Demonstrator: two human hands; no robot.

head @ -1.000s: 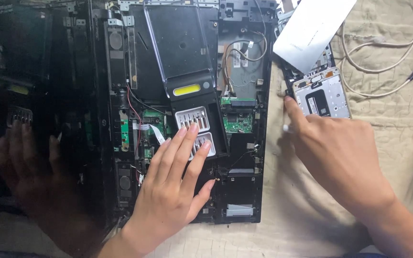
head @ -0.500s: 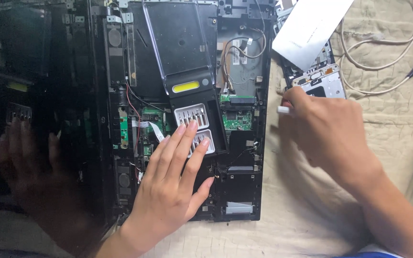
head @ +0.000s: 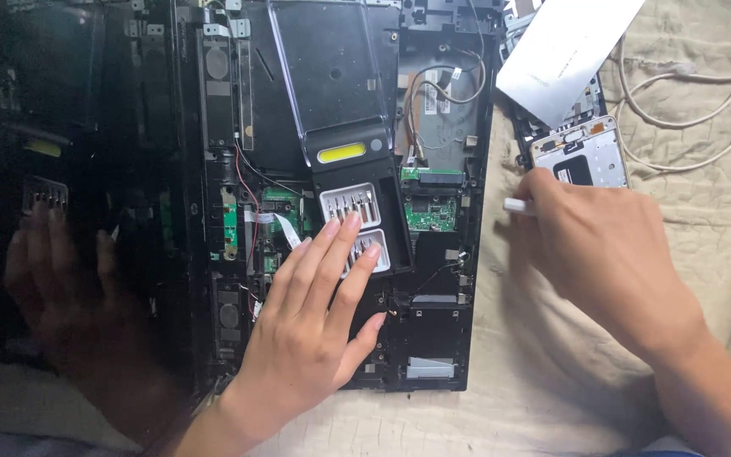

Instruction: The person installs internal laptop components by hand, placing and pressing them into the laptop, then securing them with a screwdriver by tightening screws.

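From the head view, the left hand [head: 310,326] lies flat and open, palm down, on the opened laptop base [head: 332,211], its fingertips resting on the black screwdriver bit case [head: 357,220], which sits just ahead of the palm with its clear lid raised beyond the fingers. The right hand [head: 607,254] is curled around a thin white tool [head: 518,205], whose tip sticks out at the thumb side, over the beige cloth [head: 552,372] just right of the base. Just beyond the right knuckles lies a small silver circuit module [head: 585,156], and farther out a grey flat panel [head: 564,51]. A white cable [head: 687,101] loops to that hand's far right.
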